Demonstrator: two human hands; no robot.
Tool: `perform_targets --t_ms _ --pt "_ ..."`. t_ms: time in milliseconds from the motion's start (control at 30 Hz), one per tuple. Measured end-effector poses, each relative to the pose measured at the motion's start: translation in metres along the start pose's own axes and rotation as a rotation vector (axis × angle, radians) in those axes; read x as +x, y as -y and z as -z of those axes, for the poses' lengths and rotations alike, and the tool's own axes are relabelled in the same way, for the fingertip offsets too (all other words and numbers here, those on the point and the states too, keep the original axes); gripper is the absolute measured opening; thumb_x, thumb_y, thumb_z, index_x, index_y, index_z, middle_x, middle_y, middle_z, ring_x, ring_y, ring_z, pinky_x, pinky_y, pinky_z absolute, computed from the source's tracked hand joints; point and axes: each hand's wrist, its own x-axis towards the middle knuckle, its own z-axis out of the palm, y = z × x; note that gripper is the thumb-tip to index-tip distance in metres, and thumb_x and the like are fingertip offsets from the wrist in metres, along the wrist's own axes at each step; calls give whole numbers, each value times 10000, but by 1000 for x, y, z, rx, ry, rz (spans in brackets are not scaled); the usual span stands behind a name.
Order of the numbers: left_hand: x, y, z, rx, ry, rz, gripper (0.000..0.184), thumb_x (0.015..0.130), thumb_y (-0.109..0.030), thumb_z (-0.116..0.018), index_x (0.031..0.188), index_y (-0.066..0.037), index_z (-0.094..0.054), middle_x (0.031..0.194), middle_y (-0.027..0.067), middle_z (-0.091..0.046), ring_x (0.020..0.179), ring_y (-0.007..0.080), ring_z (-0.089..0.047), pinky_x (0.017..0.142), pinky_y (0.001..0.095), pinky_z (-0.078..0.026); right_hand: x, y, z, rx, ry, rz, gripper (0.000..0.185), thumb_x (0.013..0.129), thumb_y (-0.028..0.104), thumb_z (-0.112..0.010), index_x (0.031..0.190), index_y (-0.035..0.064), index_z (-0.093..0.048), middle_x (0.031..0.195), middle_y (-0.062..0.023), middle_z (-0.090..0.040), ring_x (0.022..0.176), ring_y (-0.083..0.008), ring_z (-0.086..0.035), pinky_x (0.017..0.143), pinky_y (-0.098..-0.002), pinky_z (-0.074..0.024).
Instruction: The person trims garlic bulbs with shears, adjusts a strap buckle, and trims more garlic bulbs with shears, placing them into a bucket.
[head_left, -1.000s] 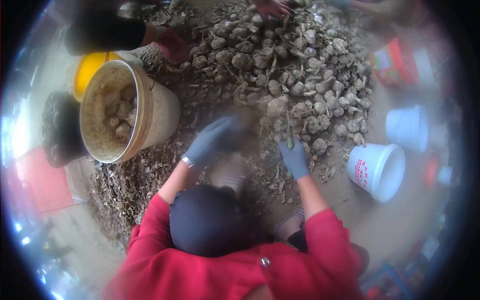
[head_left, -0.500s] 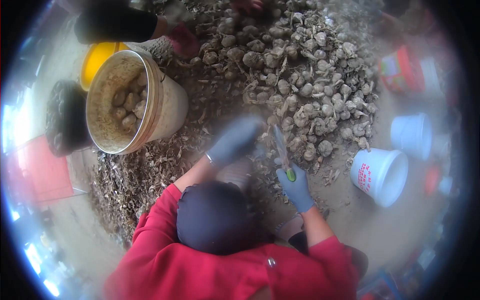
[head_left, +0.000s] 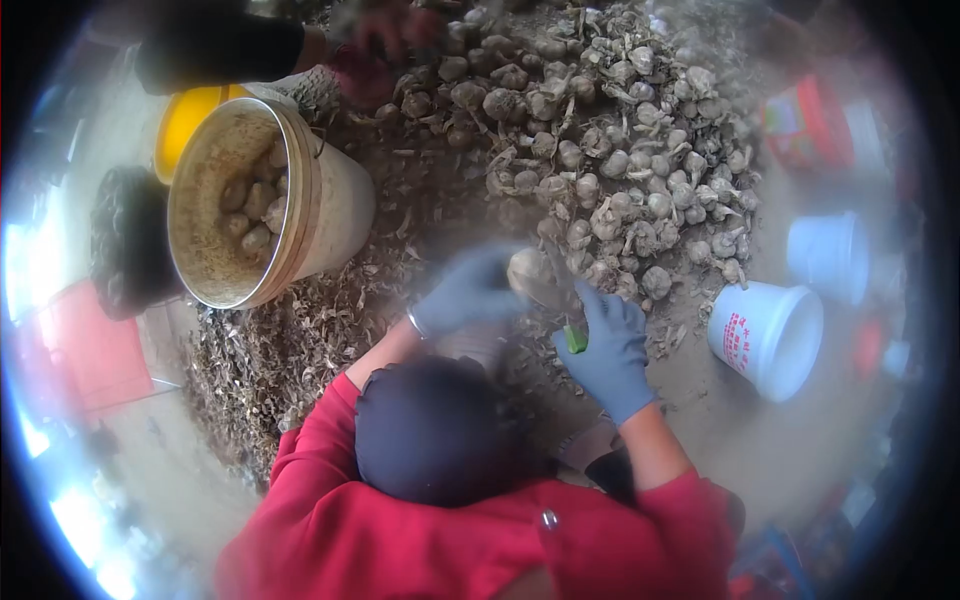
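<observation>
Here, holding a pale garlic bulb (head_left: 533, 277) in the gloved left hand (head_left: 466, 292), with fingers apparently closed along its near side, and gripping a green-handled knife (head_left: 576, 338) in the gloved right hand (head_left: 610, 350), with fingers wrapped about the handle. Too blurred at the blade to tell whether touching the bulb or just beside it. Bent over a floor (head_left: 690, 430) strewn with dry husks (head_left: 290, 360), between a stained bucket (head_left: 345, 215) with several bulbs inside, at left, and a white bucket (head_left: 740, 335) with red lettering, at right. Just beyond, a heap of loose garlic (head_left: 612, 165); farther off, another person's red-gloved hand (head_left: 360, 78). Judging by the closeness of blade and left glove, at risk of a cut should the round bulb roll or the edge skid on papery skin. Liable also, if pinched too lightly, to drop among look-alikes.
</observation>
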Motion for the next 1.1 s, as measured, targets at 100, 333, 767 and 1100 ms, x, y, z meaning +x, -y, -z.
perform_targets --t_ms 100,333,767,1100 --pt "-6 -27 -13 -84 16 66 764 769 -186 -804 1396 -22 -400 1293 45 -544 1183 137 -497 1018 319 -419 -5 3 7 -25 44 14 638 765 365 -675 1336 159 -477 976 -156 -513 946 -330 -537 937 -491 -360" --pt "-12 -32 -15 -54 106 98 714 793 -283 -781 1362 -10 -447 1213 60 -600 1098 150 -561 962 325 -459 -11 4 12 -43 204 7 568 786 338 -657 1271 127 -451 970 -186 -541 939 -352 -566 827 -503 -440" --pt "-15 -11 -5 -97 105 157 760 791 -400 -771 1342 17 -454 1185 68 -606 1053 152 -578 895 297 -482 -17 -20 -16 92 190 44 449 806 277 -652 1183 112 -473 798 -129 -651 636 -388 -647 600 -477 -512" --pt "-38 34 32 -218 107 59 631 846 -365 -664 1311 17 -475 1227 121 -580 1111 202 -571 1012 350 -410 -19 0 -28 327 325 -265 426 813 313 -637 1184 138 -522 900 -188 -657 846 -388 -648 738 -513 -491"
